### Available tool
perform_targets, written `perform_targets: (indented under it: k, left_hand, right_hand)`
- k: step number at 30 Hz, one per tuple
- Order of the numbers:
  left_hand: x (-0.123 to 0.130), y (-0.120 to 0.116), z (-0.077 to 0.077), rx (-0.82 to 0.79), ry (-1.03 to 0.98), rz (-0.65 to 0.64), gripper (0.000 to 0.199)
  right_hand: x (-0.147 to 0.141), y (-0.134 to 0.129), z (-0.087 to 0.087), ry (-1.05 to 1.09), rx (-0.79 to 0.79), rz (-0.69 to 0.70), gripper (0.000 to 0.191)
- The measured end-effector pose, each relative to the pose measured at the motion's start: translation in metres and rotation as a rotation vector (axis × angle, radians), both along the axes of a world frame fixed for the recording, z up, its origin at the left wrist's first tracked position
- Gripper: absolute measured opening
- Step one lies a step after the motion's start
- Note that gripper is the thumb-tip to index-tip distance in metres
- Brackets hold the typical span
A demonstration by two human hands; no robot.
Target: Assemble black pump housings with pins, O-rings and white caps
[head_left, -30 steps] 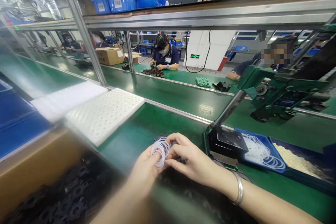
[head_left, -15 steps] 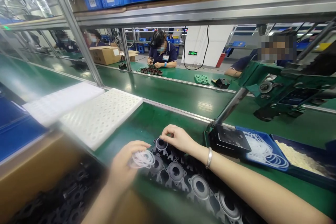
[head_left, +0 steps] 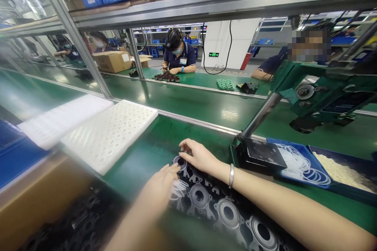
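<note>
Dark metal housings with round bores stand in rows on the green bench before me. My left hand is closed around a bundle of thin white rings, its fingertips at the near side of the farthest housing. A white ring seems to lie around that housing's bore. At the far side of the same housing is my right hand, fingers bent and a little apart from the thumb. The thumb tip touches or nearly touches the rim. Nothing shows between these fingers.
On the right stand a green press with a black base block, a blue tray of white rings and a tray of pale pieces. Left are white perforated foam boards and a carton of dark parts. Co-workers sit opposite.
My left hand has moved right and away from me, bringing the white rings over the housings. My right hand's fingers have lifted and parted slightly at the farthest housing.
</note>
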State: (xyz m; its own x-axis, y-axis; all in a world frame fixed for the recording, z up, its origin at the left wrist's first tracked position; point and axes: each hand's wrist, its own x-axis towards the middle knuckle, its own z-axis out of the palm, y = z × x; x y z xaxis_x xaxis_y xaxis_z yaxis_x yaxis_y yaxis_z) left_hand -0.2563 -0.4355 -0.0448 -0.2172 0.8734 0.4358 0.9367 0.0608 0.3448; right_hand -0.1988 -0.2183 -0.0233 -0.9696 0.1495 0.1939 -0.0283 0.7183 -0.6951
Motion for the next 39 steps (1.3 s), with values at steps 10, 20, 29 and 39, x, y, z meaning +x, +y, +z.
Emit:
perform_targets:
  k: [10,20,29,39]
  left_hand:
    - [0.001,0.006,0.018,-0.157,0.07,-0.04,0.033]
    - [0.01,0.007,0.023,-0.238,0.128,-0.025,0.034]
    - [0.007,0.005,0.02,-0.072,-0.086,0.046,0.031]
    - [0.033,0.019,0.042,-0.011,-0.595,0.239,0.019]
  right_hand:
    - [0.034,0.008,0.016,0.05,0.269,0.365,0.04]
    - [0.07,0.011,0.017,0.073,0.364,0.293,0.037]
    - [0.073,0.0,0.027,0.087,0.227,0.294,0.04]
    - [0.074,-0.01,0.049,0.064,-0.299,0.177,0.025]
